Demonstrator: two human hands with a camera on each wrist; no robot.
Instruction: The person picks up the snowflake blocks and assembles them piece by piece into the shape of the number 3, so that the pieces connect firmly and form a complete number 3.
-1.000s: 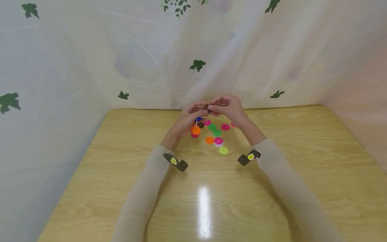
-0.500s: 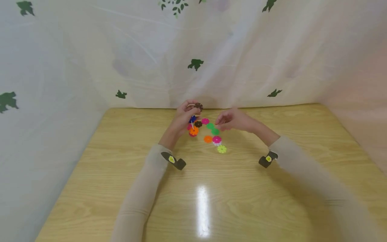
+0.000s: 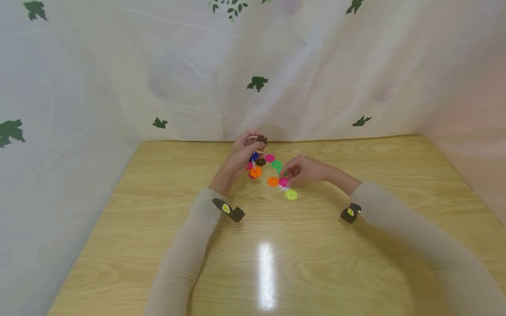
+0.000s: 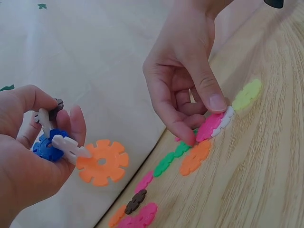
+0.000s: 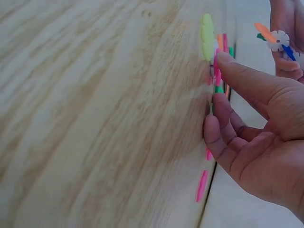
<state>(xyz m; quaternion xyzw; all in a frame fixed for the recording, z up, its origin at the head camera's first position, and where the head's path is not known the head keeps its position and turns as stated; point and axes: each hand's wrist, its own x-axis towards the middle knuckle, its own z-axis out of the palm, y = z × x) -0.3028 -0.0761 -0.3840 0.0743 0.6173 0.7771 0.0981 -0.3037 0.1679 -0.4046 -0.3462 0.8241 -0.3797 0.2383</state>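
Note:
My left hand [image 3: 239, 157] holds up a joined cluster of flower-shaped plastic snowflake discs above the table's far side. In the left wrist view the cluster shows a blue disc [image 4: 46, 148], a white disc [image 4: 69, 146], an orange disc [image 4: 110, 162] sticking out, and a dark brown disc [image 4: 58, 108] at the fingertips. The right hand [image 3: 307, 169] is down at the loose discs, thumb and a finger pinching opposite edges of a pink snowflake disc [image 4: 207, 128]. Under that pink disc a white disc [image 4: 227, 119] peeks out.
Loose discs lie around the right hand: yellow-green [image 4: 247, 95], orange [image 4: 195, 158], green [image 4: 164, 165] and brown [image 4: 136, 202]. Another pink disc [image 5: 202, 186] lies apart near the far edge. A pale curtain [image 3: 189, 79] hangs behind the wooden table [image 3: 197, 272].
The right hand has left the cluster and come down toward me onto the pink disc. My left hand has stayed near its place, still holding the cluster.

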